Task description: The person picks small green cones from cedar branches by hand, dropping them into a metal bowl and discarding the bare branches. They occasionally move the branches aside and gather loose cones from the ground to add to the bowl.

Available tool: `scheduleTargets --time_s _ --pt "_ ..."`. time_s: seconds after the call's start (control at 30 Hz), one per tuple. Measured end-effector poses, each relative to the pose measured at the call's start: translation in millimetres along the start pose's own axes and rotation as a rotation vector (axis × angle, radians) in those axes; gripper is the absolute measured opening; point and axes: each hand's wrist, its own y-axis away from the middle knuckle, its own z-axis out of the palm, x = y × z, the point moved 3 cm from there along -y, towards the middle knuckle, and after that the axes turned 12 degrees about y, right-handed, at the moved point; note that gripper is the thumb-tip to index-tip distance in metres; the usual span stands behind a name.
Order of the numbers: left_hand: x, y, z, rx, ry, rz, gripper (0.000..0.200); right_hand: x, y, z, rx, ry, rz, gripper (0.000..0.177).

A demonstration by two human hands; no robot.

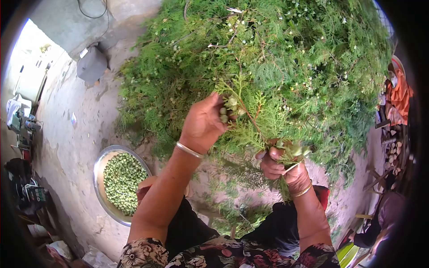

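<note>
My right hand (279,165) is closed around the stem end of a leafy green sprig (257,129) with small pale green cones. My left hand (203,123) reaches up to the sprig's top, and its fingers pinch a few round green cones (225,111) there. Both wrists wear a metal bangle. Behind the sprig lies a large heap of cut green branches (286,58) that fills the upper half of the view. Down to my left, a round metal bowl (99,166) on the ground is full of picked green cones (121,181).
The ground is bare concrete (71,134). A grey object (91,66) sits near the wall at the upper left, and clutter lines the left edge. Another person in orange (397,96) is at the far right, with more items beside them.
</note>
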Motion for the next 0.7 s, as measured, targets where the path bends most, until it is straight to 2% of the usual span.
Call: scheduleTargets --time_s 0.07,0.4,0.5,0.6,0.7 --pt "-10.4 -0.7 9.6 -0.182 0.073 -0.019 0.044 -0.9 -1.3 -0.6 -0.008 0.035 0.017 0.054" --pt "-17.5 -0.2 5.3 -0.13 0.236 0.011 0.041 4.2 -2.8 -5.5 -0.141 -0.06 -0.042 0.051" --pt "-18.5 -0.2 8.6 -0.168 0.177 -0.013 0.036 4.7 -3.4 -5.8 -0.147 -0.064 -0.044 0.05" --pt "-21.0 1.5 10.9 -0.085 0.205 0.029 0.03 5.3 -4.6 -2.7 -0.149 -0.07 -0.039 0.051" --pt "-19.0 -0.1 7.5 -0.134 0.249 0.022 0.024 6.1 -6.5 -1.8 -0.165 -0.072 -0.02 0.053"
